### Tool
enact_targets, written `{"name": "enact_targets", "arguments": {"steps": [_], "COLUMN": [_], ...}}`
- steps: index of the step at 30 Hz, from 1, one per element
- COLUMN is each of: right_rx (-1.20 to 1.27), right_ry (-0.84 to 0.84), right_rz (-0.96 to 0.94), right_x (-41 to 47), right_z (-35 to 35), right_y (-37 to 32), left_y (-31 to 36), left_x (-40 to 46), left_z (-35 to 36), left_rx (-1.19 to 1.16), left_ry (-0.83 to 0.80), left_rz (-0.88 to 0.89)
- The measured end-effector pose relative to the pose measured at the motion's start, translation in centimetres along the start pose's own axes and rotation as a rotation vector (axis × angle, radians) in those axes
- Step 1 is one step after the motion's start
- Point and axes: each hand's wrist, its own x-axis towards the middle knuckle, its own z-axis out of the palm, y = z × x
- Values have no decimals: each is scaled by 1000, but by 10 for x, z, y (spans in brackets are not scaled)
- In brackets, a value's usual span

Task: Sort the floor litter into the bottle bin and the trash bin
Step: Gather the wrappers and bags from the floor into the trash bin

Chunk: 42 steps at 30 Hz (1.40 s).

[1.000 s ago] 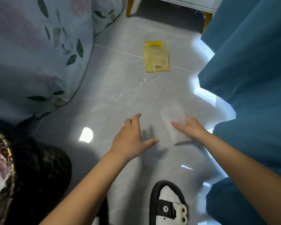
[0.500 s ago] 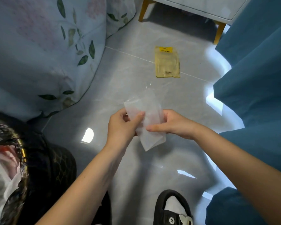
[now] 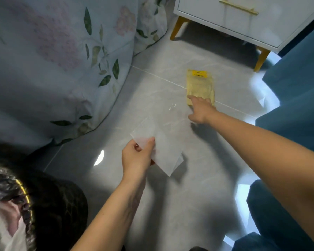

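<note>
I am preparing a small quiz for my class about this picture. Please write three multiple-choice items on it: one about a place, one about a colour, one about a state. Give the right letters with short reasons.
1. Where does the yellow packet lie?
A. on the bed
B. on the floor before the white cabinet
C. in the bin

2. What colour are the cabinet legs?
A. golden yellow
B. black
C. red

3. What is the left hand doing?
A. resting open on the floor
B. gripping a bottle
C. pinching a clear plastic bag

Key: 1 B, the yellow packet lies on the tiles near the white cabinet. 2 A, the cabinet legs are golden yellow. 3 C, the left hand pinches the clear plastic bag by its edge.
</note>
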Motion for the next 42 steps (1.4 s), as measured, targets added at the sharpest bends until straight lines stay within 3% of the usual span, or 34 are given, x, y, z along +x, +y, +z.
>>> {"name": "enact_targets", "arguments": {"steps": [12,18,23,28,32,35,40,42], "right_rx": [-15,116,116,175,18,13,-248,-106], "right_ry": [-142,119,138,312,121,159,144,150], "right_rz": [165,64,7,-77,12,-14,-147,-117], "right_x": [34,7,-39,-45,-46,-53,-71,-76], "right_z": [20,40,65,59,73,82,84,78], "right_y": [-9,-2,17,6,-9,-15,-19,-16], "left_y": [-16,-26,-31,-40,-40,-35,-28,-25], "left_x": [3,-11,-16,-24,-30,-35,-43,-48], "left_z": [0,1,-2,-7,-7,-7,-12,-14], "left_rx": [23,66,47,22,16,8,-9,-24], "left_ry": [21,-30,-22,-30,-25,-33,-55,-93], "left_rz": [-39,-64,-68,-95,-107,-97,-64,-52]}}
